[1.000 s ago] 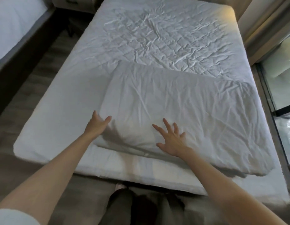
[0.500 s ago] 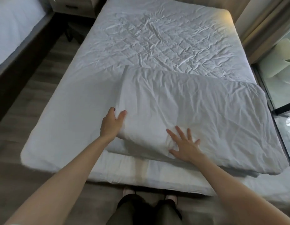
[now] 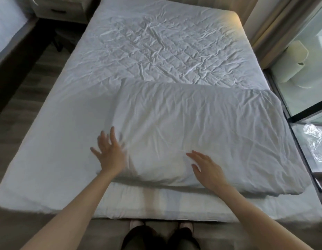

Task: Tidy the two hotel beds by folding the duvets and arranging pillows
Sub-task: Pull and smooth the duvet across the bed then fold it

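A folded white duvet (image 3: 207,130) lies across the near half of the bed (image 3: 156,47), shifted toward the right side, its right end reaching the mattress edge. My left hand (image 3: 109,152) rests flat with fingers spread on the duvet's near left corner. Flat on the duvet's near edge, a little right of centre, lies my right hand (image 3: 207,168), fingers apart. Neither hand holds anything. The far half of the bed shows a wrinkled white sheet. No pillows are in view.
A second bed (image 3: 5,27) stands at the far left across a wooden-floor aisle (image 3: 30,83). A nightstand (image 3: 61,9) sits between the bed heads. Glass panels and a curtain (image 3: 286,33) run along the right side. My feet (image 3: 160,226) stand at the bed's foot.
My left hand has let go of the duvet's left corner and now lies flat on it with fingers spread. The right hand stays pressed on the near edge.
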Demonstrator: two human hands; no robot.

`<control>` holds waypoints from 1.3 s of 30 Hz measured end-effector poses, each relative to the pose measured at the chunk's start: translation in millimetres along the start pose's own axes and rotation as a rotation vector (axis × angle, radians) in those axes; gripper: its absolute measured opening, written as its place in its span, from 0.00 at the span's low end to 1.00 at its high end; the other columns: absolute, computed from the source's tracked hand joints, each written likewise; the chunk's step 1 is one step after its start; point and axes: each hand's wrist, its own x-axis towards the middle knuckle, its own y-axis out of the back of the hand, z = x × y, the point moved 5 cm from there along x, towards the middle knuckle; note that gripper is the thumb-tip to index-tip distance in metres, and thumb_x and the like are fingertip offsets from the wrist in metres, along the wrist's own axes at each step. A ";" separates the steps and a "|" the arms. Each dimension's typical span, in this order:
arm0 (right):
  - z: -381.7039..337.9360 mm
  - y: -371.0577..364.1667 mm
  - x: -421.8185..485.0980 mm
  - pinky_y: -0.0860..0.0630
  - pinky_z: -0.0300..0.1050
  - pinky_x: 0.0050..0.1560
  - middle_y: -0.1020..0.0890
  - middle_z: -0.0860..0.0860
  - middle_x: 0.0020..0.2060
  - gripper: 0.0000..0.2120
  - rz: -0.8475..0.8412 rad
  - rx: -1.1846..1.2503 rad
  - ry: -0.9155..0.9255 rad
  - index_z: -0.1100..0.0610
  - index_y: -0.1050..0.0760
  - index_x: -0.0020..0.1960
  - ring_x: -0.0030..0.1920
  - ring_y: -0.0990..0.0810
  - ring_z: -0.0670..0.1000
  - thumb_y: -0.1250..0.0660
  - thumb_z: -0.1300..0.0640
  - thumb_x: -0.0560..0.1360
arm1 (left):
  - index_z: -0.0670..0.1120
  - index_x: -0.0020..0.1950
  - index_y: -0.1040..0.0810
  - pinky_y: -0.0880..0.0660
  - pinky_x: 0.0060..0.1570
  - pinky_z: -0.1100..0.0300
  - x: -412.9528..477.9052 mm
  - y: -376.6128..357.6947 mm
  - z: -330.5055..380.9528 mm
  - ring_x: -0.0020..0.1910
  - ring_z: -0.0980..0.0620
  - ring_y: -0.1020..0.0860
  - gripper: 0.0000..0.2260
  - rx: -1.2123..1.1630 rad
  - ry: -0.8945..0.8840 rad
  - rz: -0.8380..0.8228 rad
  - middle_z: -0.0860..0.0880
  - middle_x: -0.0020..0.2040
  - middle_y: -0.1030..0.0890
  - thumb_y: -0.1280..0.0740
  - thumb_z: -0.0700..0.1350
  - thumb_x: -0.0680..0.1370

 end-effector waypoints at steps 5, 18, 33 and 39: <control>11.4 40.8 41.9 0.47 0.49 0.77 0.42 0.49 0.77 0.25 0.207 0.040 -0.036 0.50 0.43 0.77 0.77 0.48 0.51 0.45 0.57 0.82 | 0.53 0.79 0.59 0.62 0.72 0.38 -17.5 -12.8 131.6 0.77 0.48 0.63 0.30 0.027 -0.443 0.008 0.52 0.79 0.63 0.46 0.44 0.82; 142.3 77.7 188.0 0.66 0.62 0.74 0.59 0.43 0.78 0.25 0.119 -0.205 0.123 0.33 0.59 0.76 0.78 0.63 0.51 0.58 0.37 0.80 | 0.53 0.79 0.54 0.57 0.71 0.32 39.3 -108.0 271.3 0.78 0.43 0.57 0.24 0.161 -0.328 -0.145 0.51 0.80 0.58 0.52 0.50 0.84; 404.5 129.9 180.4 0.58 0.65 0.75 0.60 0.44 0.78 0.27 0.170 -0.124 -0.325 0.40 0.57 0.78 0.78 0.58 0.59 0.55 0.39 0.81 | 0.62 0.77 0.46 0.64 0.65 0.26 28.2 -200.1 443.7 0.77 0.37 0.58 0.22 0.225 -0.440 0.018 0.56 0.80 0.51 0.49 0.56 0.82; 313.2 149.7 163.9 0.57 0.56 0.76 0.38 0.50 0.76 0.21 0.400 0.166 -0.066 0.50 0.32 0.72 0.77 0.46 0.53 0.40 0.57 0.79 | 0.57 0.78 0.44 0.63 0.71 0.35 3.1 -206.2 434.6 0.78 0.41 0.54 0.28 0.217 -0.468 0.019 0.52 0.80 0.49 0.58 0.57 0.78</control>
